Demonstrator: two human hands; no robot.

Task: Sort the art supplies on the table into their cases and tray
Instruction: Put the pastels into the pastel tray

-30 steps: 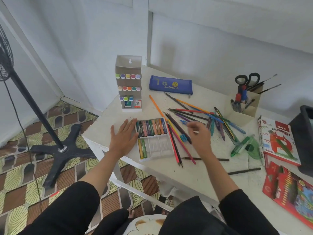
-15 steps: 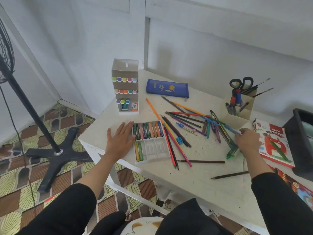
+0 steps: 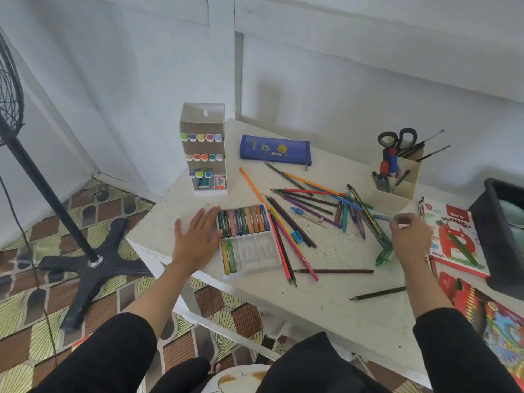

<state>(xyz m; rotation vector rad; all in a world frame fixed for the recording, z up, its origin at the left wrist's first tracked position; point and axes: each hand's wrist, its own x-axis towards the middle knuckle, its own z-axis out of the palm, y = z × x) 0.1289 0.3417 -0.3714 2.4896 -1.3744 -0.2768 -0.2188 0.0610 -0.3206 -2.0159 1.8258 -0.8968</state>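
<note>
A white plastic tray [image 3: 255, 252] lies near the table's front edge, with a row of oil pastels [image 3: 243, 221] in its upper half and two more at its lower left. My left hand [image 3: 197, 239] lies flat on the table, its fingers against the tray's left side. Loose colour pencils [image 3: 309, 204] are scattered right of the tray. Further right, my right hand [image 3: 409, 236] pinches a pale blue stick [image 3: 382, 217] just above the pencils, beside the oil pastel box [image 3: 453, 239]. A blue pencil case [image 3: 275, 150] sits at the back.
A white marker stand [image 3: 204, 150] stands behind the tray. A cream organiser [image 3: 397, 180] holds scissors and brushes. A green pen [image 3: 384, 253], a blue sharpener [image 3: 297, 236], a red pencil box [image 3: 487, 316] and a black bin [image 3: 502, 234] crowd the right side. A fan stand [image 3: 93, 262] is on the floor at left.
My right hand left the pencils beside the tray, swept right to the far end of the pile and now pinches a pale blue stick. My left hand stayed by the tray.
</note>
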